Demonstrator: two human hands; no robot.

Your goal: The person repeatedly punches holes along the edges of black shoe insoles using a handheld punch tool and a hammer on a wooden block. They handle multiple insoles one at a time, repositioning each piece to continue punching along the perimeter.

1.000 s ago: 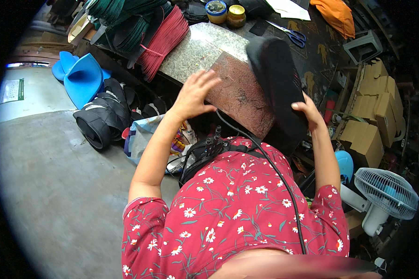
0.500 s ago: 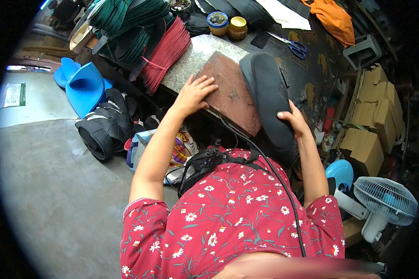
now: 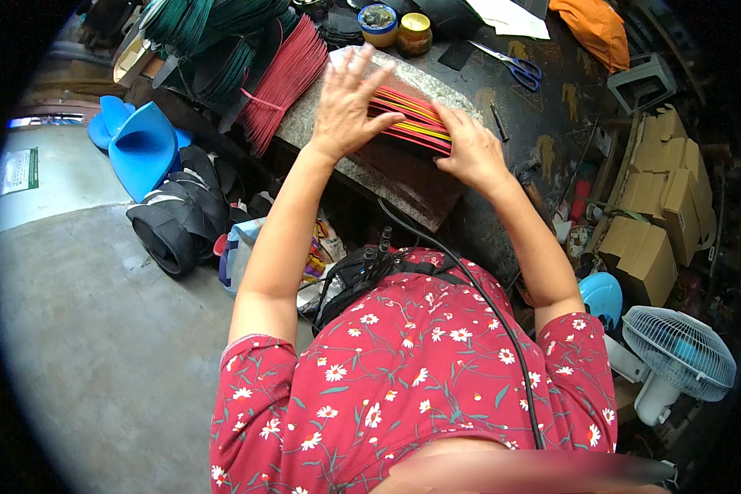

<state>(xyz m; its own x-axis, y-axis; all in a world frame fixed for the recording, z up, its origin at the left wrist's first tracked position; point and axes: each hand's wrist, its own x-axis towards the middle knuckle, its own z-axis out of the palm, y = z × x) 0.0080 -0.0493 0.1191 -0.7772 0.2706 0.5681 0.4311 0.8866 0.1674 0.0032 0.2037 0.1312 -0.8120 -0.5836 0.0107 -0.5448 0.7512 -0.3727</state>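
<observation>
A stack of thin sole-shaped sheets with red, yellow and black edges is held on its side over a reddish-brown board. My right hand grips its right end, fingers over the far side and thumb at the near side. My left hand is at the left end, fingers spread and thumb pointing along the stack; whether its palm presses the stack cannot be made out. Under the board lies a speckled stone slab on the dark worktable.
Left of the slab are a tied red bundle and green bundles. Farther off stand two jars, with blue-handled scissors to their right. A pen-like tool lies by my right hand. Cartons and a fan are at right.
The stack, earlier upright in my right hand showing a black face, is now turned with its coloured edges showing and moved left over the board. My left hand has lifted off the board to the stack.
</observation>
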